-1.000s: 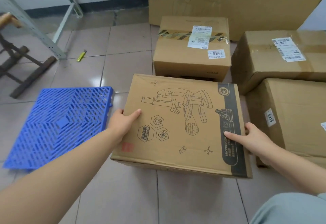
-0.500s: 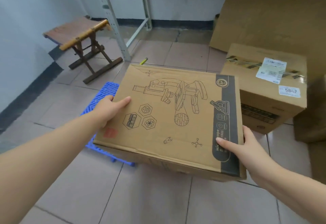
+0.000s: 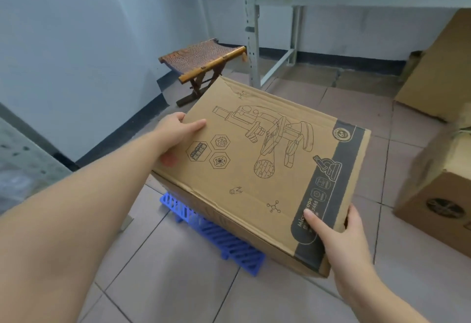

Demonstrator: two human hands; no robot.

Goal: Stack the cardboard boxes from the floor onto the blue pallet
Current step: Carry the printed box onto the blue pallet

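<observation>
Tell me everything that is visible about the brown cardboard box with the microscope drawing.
The brown cardboard box with the microscope drawing is a flat rectangular carton of plain corrugated card. Its top shows a line drawing of a microscope, three hexagon icons and a dark band reading "Microscope". It looks closed and slightly creased. It is tilted, held over the blue plastic pallet. The left hand grips its far left edge, the right hand its near right corner.

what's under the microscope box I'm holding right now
Under the microscope box, part of the blue pallet shows on the tiled floor. The rest of the pallet is covered, so whether the box rests on it cannot be seen.
</observation>
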